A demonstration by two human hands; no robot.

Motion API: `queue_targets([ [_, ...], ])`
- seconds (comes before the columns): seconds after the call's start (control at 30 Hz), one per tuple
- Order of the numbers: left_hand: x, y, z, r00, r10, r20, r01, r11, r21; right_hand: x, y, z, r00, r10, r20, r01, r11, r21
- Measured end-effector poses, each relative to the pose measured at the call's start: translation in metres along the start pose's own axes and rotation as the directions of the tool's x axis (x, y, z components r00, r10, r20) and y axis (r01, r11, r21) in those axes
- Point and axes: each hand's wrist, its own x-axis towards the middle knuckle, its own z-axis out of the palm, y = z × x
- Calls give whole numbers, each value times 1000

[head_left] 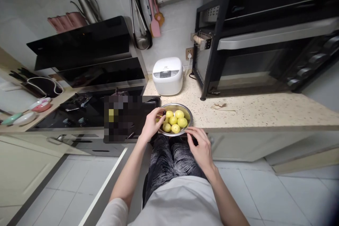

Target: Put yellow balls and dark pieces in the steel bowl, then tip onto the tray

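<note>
A round metal bowl (191, 117) holding several yellow-green round fruits (173, 120) sits at the counter's front edge. Over its left rim, my left hand (153, 124) is curled with thumb and fingers close together. A small dark object (164, 113) shows at its fingertips; what kind it is I cannot make out. The fruit nearest that hand is partly hidden by the fingers. At the bowl's right front rim, my right hand (200, 145) has its fingertips on the metal, the thumb bent just below them.
Left of the bowl lies a black tray (150, 105), its contents blurred out, beside a black cooktop (53, 116). Behind stands a white rice cooker (167, 77). A rack with an oven (251, 67) rises at the right. An open drawer (106, 187) juts out by my left arm.
</note>
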Motion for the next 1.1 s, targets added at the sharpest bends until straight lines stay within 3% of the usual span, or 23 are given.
queue_targets([
  [0.17, 9, -10, 19, 997, -82, 5, 83, 996, -24, 2, 1, -2, 1000, 17, 0, -17, 1000, -3],
  [0.4, 9, -20, 15, 990, -135, 34, 129, 982, 137, 0, 2, 1, 999, 48, 0, -48, 999, 9],
  [0.73, 12, -25, 25, 991, -127, -44, 134, 962, 236, 0, 1, 0, 998, 50, 28, -50, 999, -8],
  [1.1, 8, -23, 24, 997, -77, 8, 72, 964, 255, -1, 4, 2, 1000, 16, 25, -15, 1000, -16],
])
